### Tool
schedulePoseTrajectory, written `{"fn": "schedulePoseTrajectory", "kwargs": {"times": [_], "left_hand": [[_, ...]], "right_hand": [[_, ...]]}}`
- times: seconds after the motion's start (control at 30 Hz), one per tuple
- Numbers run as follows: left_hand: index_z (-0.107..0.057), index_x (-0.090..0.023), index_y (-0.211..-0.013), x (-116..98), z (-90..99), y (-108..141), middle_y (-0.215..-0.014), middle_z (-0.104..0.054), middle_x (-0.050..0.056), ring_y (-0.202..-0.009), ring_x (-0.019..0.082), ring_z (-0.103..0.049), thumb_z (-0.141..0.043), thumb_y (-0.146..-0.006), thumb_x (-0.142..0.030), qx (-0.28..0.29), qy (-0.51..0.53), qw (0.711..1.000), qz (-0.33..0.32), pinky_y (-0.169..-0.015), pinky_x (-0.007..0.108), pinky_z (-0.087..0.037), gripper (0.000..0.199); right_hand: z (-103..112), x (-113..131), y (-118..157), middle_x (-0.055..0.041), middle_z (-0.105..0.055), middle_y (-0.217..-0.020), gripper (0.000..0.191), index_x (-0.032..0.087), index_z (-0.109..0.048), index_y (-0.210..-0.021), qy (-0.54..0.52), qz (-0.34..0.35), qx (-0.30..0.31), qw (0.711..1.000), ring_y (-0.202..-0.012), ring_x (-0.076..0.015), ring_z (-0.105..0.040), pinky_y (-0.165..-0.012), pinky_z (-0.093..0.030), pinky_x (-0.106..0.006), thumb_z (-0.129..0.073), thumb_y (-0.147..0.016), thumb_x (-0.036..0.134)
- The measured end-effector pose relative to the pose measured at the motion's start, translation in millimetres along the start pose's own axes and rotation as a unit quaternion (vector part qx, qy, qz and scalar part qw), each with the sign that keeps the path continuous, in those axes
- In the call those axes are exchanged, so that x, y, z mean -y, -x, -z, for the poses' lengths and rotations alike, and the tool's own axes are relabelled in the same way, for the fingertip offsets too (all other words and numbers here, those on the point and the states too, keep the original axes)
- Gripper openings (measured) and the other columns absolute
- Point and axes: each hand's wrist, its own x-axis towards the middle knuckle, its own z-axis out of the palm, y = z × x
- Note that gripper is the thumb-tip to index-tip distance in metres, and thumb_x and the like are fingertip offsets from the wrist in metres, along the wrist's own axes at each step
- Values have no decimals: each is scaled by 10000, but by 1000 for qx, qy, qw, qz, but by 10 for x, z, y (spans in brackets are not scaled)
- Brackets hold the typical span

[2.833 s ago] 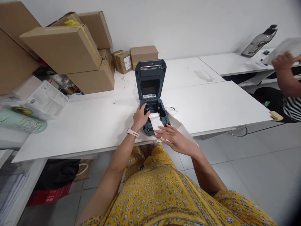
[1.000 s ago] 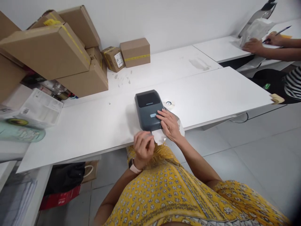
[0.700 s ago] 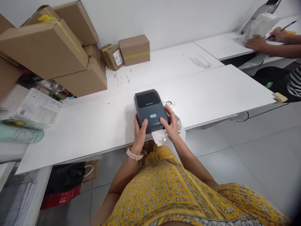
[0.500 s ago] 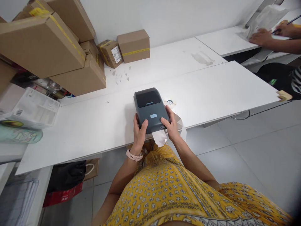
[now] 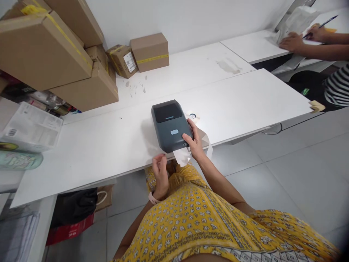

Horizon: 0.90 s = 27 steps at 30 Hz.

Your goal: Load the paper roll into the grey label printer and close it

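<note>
A dark grey label printer (image 5: 172,125) with a dark window and a pale button sits near the front edge of the white table. A white paper strip (image 5: 181,156) hangs out of its front, over the table edge. My right hand (image 5: 195,141) grips the printer's right front corner, thumb on top and fingers along the side. My left hand (image 5: 160,171) is off the printer, just below its front left corner at the table edge, with fingers loosely bent and nothing visible in them. Translucent strip backing (image 5: 207,140) trails from the right side, beside a small round sticker (image 5: 192,116).
Cardboard boxes (image 5: 45,54) are stacked at the back left, with two smaller boxes (image 5: 149,52) against the wall. A white carton (image 5: 36,125) and a green bottle (image 5: 20,160) lie at the left. At the far right, another person's hand (image 5: 317,32) holds a pen.
My left hand has let go of the printer's left side and moved down to the table edge. My right hand keeps its hold. The view has shifted slightly to the right.
</note>
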Motion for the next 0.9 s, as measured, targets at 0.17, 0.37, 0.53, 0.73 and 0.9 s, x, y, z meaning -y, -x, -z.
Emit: {"fn": "schedulePoseTrajectory", "kwargs": {"times": [0.17, 0.37, 0.53, 0.73, 0.9], "left_hand": [[-691, -181, -766, -80, -122, 51, -721, -685, 33, -696, 174, -656, -716, -810, -703, 220, 51, 961, 160, -760, 345, -570, 525], [-580, -201, -655, -327, -378, -86, -559, -562, -28, -530, 109, -492, -782, -750, -691, 249, 39, 955, 158, -567, 281, -419, 538], [-461, -234, -538, -298, -382, -63, -419, -392, -60, -438, 96, -400, -672, -798, -775, 298, 45, 943, 139, -559, 287, -406, 637], [-520, -214, -532, -188, -366, -100, -469, -491, -15, -483, 116, -458, -608, -840, -788, 285, -17, 953, 104, -583, 298, -404, 657], [-582, -208, -601, -172, -95, -114, -574, -584, 8, -571, 152, -537, -615, -879, -717, 273, -82, 955, 83, -622, 309, -427, 581]], "right_hand": [[3, 85, -12, -28, -318, -1758, 583, 374, -509, -1542, 119, 110, 12, 987, -1640, -302, -271, -1345, -237, -588, -557, -1004, 592], [-7, 163, -27, 57, -407, -1707, 377, 398, -712, -1287, 251, 170, 24, 953, -1621, -288, -291, -1315, -271, -649, -400, -1079, 445], [13, 170, -33, 58, -441, -1689, 422, 365, -779, -1174, 262, 186, 36, 946, -1629, -305, -261, -1313, -271, -644, -368, -1085, 395], [33, 191, -54, 44, -481, -1663, 392, 356, -781, -1179, 283, 218, 35, 934, -1610, -318, -309, -1297, -304, -631, -407, -1076, 413], [4, 345, -39, 65, -516, -1642, 257, 391, -770, -1135, 326, 228, 37, 917, -1606, -351, -326, -1310, -217, -686, -574, -1022, 513]]}}
